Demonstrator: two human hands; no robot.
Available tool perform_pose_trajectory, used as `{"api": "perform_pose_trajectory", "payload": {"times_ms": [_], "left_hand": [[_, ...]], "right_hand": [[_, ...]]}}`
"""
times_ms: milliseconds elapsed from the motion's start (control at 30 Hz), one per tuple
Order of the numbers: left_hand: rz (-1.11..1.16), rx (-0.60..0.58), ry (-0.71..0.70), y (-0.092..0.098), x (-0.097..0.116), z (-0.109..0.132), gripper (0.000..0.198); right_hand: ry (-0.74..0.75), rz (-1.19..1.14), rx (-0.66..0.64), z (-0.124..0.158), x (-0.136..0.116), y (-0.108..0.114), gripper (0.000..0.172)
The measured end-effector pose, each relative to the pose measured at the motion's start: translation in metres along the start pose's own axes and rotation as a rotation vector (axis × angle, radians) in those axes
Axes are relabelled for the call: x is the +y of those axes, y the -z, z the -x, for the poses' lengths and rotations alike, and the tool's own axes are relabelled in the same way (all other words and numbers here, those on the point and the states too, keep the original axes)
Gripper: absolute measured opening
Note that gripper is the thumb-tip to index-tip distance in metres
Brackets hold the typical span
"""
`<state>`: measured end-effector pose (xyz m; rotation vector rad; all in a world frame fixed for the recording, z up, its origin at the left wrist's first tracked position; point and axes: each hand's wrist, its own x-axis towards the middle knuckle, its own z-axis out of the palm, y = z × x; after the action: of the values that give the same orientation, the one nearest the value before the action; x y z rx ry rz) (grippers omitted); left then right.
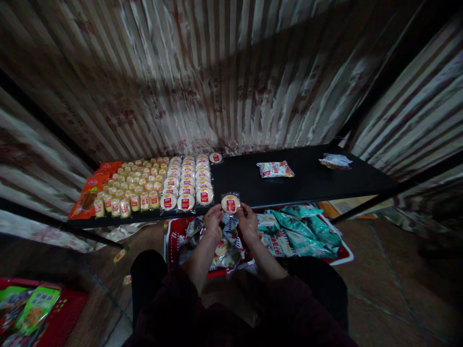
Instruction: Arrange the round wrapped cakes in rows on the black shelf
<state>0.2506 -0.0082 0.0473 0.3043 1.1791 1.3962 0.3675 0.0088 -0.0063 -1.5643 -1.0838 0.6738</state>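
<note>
Between my two hands, at the front edge of the black shelf (246,185), is a round packaged cracker (230,203) in a clear wrapper with a red label. My left hand (213,220) pinches the wrapper's left side. My right hand (248,221) grips its right side. Just left of it stand rows of the same round packaged crackers (186,202), and one more lies flat at the back (215,157). Below my hands, a red basket (174,241) with a white rim holds more wrapped snacks.
Small yellow-wrapped snacks (135,201) and orange packets (87,197) fill the shelf's left end. A white packet (275,169) and a crumpled packet (334,161) lie to the right. Green packets (304,229) fill the basket's right part. Another red basket (67,308) stands lower left.
</note>
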Motion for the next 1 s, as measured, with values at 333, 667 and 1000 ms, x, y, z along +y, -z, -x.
{"api": "perform_pose_trajectory", "payload": {"times_ms": [333,667,1000], "left_hand": [[-0.003,0.010,0.010,-0.014,0.009,-0.005,0.017],[-0.032,0.010,-0.062,-0.023,0.007,-0.021,0.019],[-0.144,0.022,-0.113,-0.029,0.001,-0.036,0.026]], "right_hand": [[-0.012,0.129,-0.043,-0.020,-0.014,0.002,0.051],[-0.003,0.275,-0.078,-0.031,-0.029,0.001,0.045],[-0.001,0.437,-0.118,-0.042,-0.042,-0.002,0.034]]}}
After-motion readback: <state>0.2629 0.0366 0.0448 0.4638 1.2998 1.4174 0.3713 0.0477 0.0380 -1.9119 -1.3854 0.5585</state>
